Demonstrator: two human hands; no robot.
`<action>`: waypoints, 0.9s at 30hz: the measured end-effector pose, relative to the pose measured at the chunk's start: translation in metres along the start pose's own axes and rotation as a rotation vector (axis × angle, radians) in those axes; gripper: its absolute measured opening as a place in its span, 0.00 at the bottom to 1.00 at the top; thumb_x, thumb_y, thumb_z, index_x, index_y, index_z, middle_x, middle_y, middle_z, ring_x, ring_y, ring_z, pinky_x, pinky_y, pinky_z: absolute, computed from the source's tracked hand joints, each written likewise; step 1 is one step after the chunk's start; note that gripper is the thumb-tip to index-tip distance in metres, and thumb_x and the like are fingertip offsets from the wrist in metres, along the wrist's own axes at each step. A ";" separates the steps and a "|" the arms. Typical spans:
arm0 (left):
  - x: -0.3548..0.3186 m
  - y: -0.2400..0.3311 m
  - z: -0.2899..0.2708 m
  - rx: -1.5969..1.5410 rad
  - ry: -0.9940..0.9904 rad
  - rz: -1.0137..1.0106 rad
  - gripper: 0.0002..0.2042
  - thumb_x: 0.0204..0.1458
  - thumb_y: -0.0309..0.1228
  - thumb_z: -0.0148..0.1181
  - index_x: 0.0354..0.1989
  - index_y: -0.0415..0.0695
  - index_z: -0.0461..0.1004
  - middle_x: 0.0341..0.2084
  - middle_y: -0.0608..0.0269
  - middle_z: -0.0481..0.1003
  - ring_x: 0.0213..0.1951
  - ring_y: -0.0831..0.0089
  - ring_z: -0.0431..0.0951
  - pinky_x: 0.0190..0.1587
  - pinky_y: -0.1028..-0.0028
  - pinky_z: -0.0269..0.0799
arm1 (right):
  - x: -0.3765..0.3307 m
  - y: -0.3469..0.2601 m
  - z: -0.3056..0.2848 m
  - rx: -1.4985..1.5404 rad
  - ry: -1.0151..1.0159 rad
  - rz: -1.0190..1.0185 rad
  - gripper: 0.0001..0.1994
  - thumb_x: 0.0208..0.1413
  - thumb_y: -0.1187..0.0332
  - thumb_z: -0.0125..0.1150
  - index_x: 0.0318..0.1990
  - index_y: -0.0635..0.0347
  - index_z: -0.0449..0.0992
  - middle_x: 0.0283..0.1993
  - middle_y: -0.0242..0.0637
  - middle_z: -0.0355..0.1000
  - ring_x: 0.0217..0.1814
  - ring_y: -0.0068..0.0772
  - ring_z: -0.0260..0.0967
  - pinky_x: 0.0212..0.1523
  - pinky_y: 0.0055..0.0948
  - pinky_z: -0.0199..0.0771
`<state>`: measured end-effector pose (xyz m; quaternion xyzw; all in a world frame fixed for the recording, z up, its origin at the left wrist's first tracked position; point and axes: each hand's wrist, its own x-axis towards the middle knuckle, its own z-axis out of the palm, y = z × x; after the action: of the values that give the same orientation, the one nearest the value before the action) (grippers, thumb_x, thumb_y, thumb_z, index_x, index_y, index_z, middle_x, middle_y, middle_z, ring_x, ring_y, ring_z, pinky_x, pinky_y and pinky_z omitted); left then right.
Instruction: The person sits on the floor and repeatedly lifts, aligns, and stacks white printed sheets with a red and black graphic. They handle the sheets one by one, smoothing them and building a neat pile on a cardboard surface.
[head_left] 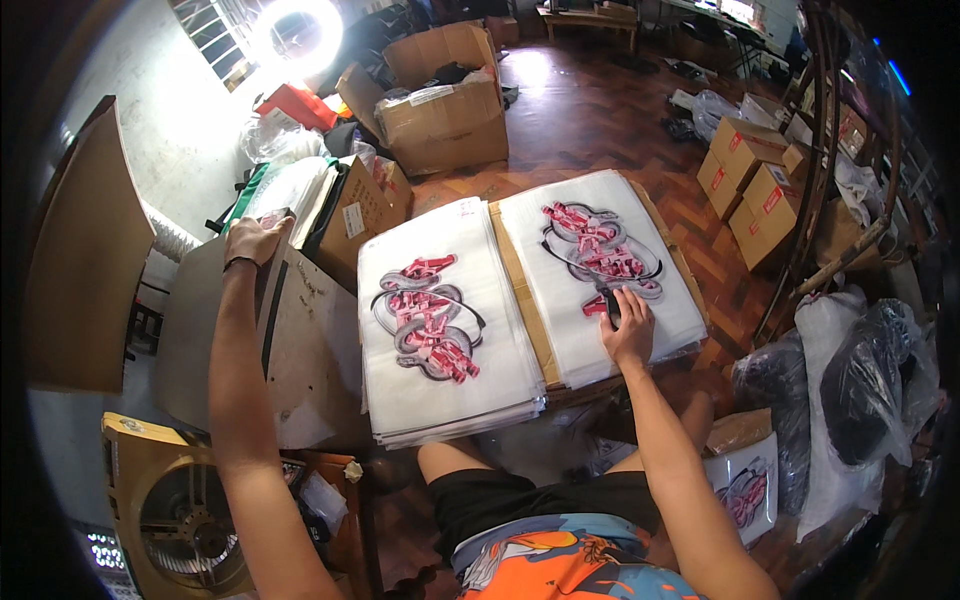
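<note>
Gripping a small black object (608, 302) on the right stack (605, 265)

Two stacks of white sheets lie side by side, each top sheet bearing a red, grey and black design. The right stack sits just right of the left stack (455, 325), across a strip of brown cardboard (525, 300). The right hand (630, 325) covers part of its design, fingers closed around the black object, which is mostly hidden and hard to identify. Left of the left stack, the left hand (255, 240) is at the far end of a grey box (315, 340), fingers curled; whether they grip anything, I cannot tell. The left forearm hides part of the box. Beyond the left stack, an open carton (445, 130) holds dark contents too shadowed to make out. Nearer than the left stack, the forearms are cut off by the lower edge.
</note>
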<state>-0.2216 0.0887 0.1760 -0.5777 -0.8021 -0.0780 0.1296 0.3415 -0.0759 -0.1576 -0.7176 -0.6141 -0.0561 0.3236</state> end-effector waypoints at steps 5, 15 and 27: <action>0.001 0.002 -0.019 -0.205 -0.247 -0.037 0.31 0.49 0.59 0.67 0.35 0.35 0.82 0.29 0.49 0.81 0.35 0.61 0.83 0.40 0.64 0.77 | 0.001 0.005 -0.001 -0.015 0.008 -0.006 0.27 0.51 0.59 0.65 0.59 0.57 0.73 0.67 0.38 0.67 0.69 0.42 0.60 0.69 0.45 0.57; 0.010 -0.004 -0.021 -0.153 -0.306 -0.033 0.25 0.53 0.52 0.66 0.32 0.36 0.82 0.30 0.50 0.82 0.36 0.63 0.83 0.44 0.65 0.76 | -0.001 0.003 0.001 -0.007 0.012 -0.010 0.27 0.51 0.59 0.65 0.59 0.56 0.73 0.67 0.38 0.67 0.69 0.42 0.60 0.69 0.44 0.57; 0.026 -0.014 -0.024 0.023 -0.326 0.274 0.21 0.59 0.46 0.61 0.27 0.37 0.81 0.29 0.46 0.81 0.38 0.56 0.83 0.45 0.61 0.76 | -0.001 0.005 0.002 0.003 0.011 0.000 0.27 0.51 0.60 0.65 0.59 0.55 0.73 0.67 0.37 0.67 0.70 0.41 0.60 0.69 0.44 0.57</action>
<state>-0.2396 0.1006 0.2072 -0.6849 -0.7272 0.0438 0.0141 0.3454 -0.0758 -0.1614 -0.7168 -0.6123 -0.0590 0.3282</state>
